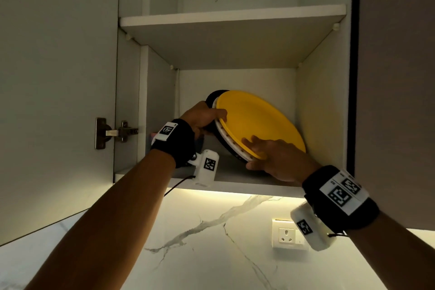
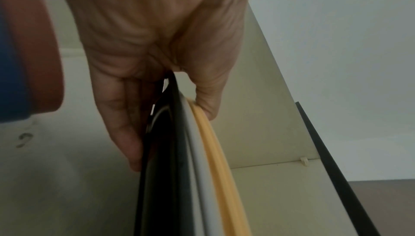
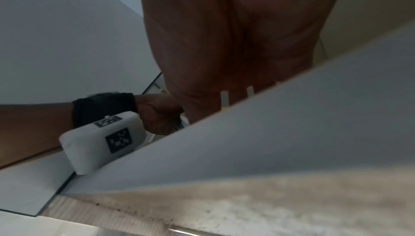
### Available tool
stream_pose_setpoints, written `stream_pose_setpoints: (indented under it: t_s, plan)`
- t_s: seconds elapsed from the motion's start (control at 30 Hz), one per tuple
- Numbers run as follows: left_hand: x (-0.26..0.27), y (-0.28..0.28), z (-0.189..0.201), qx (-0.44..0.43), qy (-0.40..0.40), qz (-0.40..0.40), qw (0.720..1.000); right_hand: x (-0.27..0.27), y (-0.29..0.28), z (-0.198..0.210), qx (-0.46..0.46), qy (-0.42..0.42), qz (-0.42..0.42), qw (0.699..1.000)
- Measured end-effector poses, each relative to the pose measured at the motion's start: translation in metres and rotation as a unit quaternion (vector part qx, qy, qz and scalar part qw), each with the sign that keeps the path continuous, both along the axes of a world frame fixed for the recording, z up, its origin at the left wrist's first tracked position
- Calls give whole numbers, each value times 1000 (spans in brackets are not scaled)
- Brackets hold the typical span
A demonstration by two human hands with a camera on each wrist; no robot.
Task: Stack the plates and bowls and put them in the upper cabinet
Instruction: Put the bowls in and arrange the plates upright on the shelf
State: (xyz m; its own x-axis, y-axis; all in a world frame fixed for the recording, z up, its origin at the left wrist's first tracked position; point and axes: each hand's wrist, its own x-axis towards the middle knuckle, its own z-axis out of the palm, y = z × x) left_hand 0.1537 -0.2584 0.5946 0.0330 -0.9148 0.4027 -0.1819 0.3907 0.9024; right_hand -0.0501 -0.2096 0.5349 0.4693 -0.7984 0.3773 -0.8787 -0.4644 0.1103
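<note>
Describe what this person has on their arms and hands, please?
Both hands, left and right, are bare, and no sleeves show. Each wrist has a black strap with a white tag of black square codes. A white camera box, also coded, hangs under each wrist, trailing a thin black cable.

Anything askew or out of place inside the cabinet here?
Yes: the plate stack, yellow on top, is tilted steeply on the lower shelf rather than lying flat, gripped by the left hand and right hand.
</note>
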Motion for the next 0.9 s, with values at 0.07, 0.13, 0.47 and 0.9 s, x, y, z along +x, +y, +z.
stream_pose_setpoints:
  t_s: [0.07, 0.13, 0.47, 0.9]
  plan:
    - [0, -1, 7, -1, -20, -2, 1000, 0, -1, 3, 7, 18, -10, 1000]
    - [1, -9, 13, -3, -54, 10, 998, 3, -3, 5, 1, 42, -25, 999]
    - [12, -31, 33, 43, -147, 20, 988, 18, -19, 15, 4, 148, -78, 986]
    - [9, -37, 50, 51, -192, 35, 979, 6, -51, 67, 204, 90, -65, 973]
